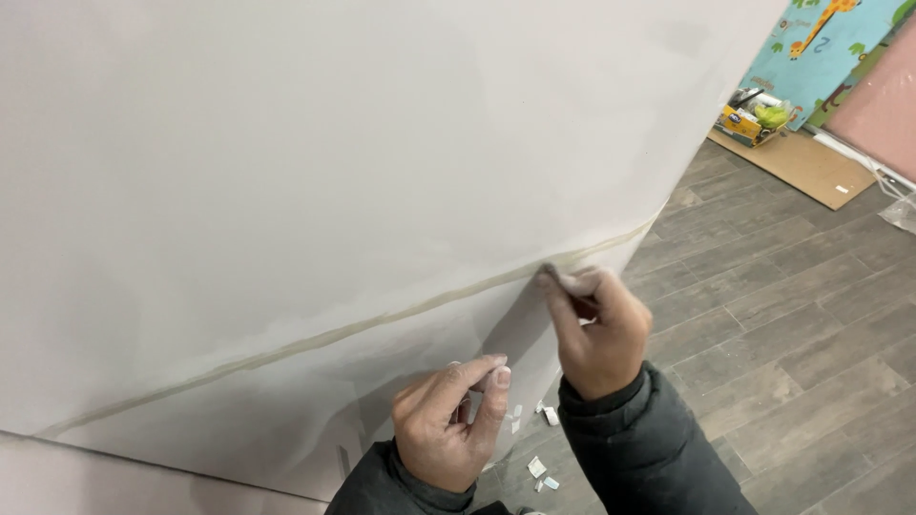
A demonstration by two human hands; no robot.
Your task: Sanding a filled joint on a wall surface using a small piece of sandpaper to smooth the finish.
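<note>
We start at the right hand (599, 329): its fingertips (553, 278) are pinched tight on the edge of a thin white film (520, 329) right at the pale seam line (382, 319), and the film comes away from the panel below that line. The hand sits right of centre, knuckles toward us, dark sleeve (649, 448) running back to the near edge.

Just left of it and nearer, we see the left hand (448, 420), thumb and forefinger brought together at the tips, other fingers curled in. Whether it holds anything between those tips, we cannot tell; a bit of white shows there, too small to read. It hangs close below the loose film, not clearly touching it.

Out from the hands, the big white panel (334, 143) fills the whole left and far side of our view, leaning over, with the seam line crossing it on a slant from low left up to the right edge. The film hangs loose below the line, wrinkled.

Down by the panel's foot, small white scraps (539, 467) lie on the grey plank floor (792, 315). Far right, a brown board (801, 162) lies flat, a yellow box (749, 124) of odds and ends at its far end, and a colourful play mat (830, 48) stands against the wall with a pink board (883, 110) beside it.
</note>
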